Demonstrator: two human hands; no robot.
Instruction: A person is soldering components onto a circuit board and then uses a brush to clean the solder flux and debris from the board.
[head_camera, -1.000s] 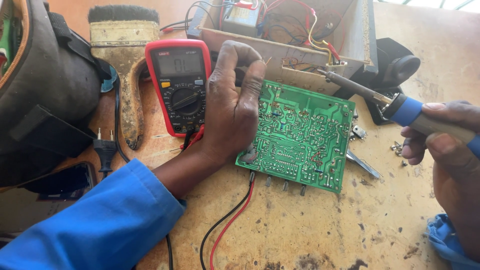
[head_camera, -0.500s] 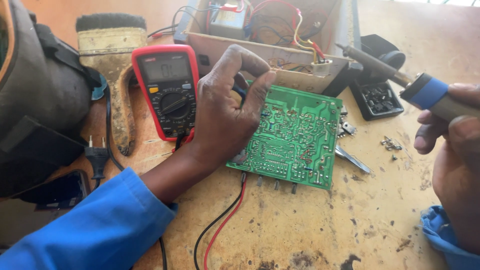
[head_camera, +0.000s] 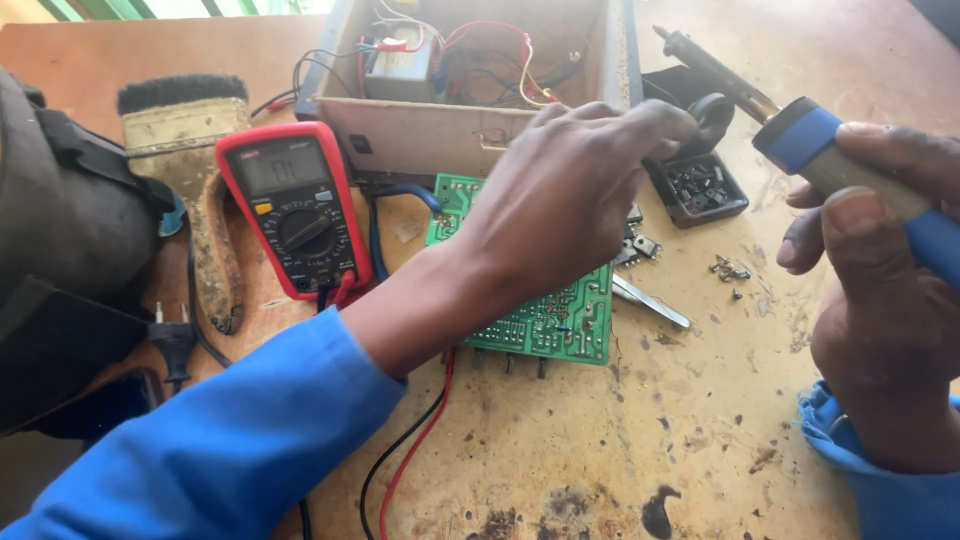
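The green circuit board (head_camera: 560, 320) was seen flat on the bench (head_camera: 700, 440) at frame centre, solder side up, largely covered by the left hand (head_camera: 560, 210). That hand was held over the board's upper edge, fingers (head_camera: 650, 120) drawn together and reaching toward the open wooden box (head_camera: 470, 130) in the upper middle; whether anything was pinched could not be told. The right hand (head_camera: 880, 300), at the right edge, was clamped around the blue-and-tan handle of a soldering iron (head_camera: 800, 130), tip pointed to the upper left, well clear of the board. The board was judged light, stiff and thin, but fragile: joints and tracks exposed, component legs sharp on top, parts hanging beneath. A hold by the bare edges or corners was judged best, never across the soldered face. Red and black leads (head_camera: 420, 450) ran out from under its lower edge, so any lift would be tethered and drag was to be expected. The iron was judged light but possibly hot at the metal end; only the handle was safe to grip. A red multimeter (head_camera: 295, 210) lay left of the board, a worn brush (head_camera: 190, 170) further left, a small black tray of parts (head_camera: 697, 187) at upper right, loose screws (head_camera: 730, 270) and a metal tool (head_camera: 650, 300) just beside the board's right edge.
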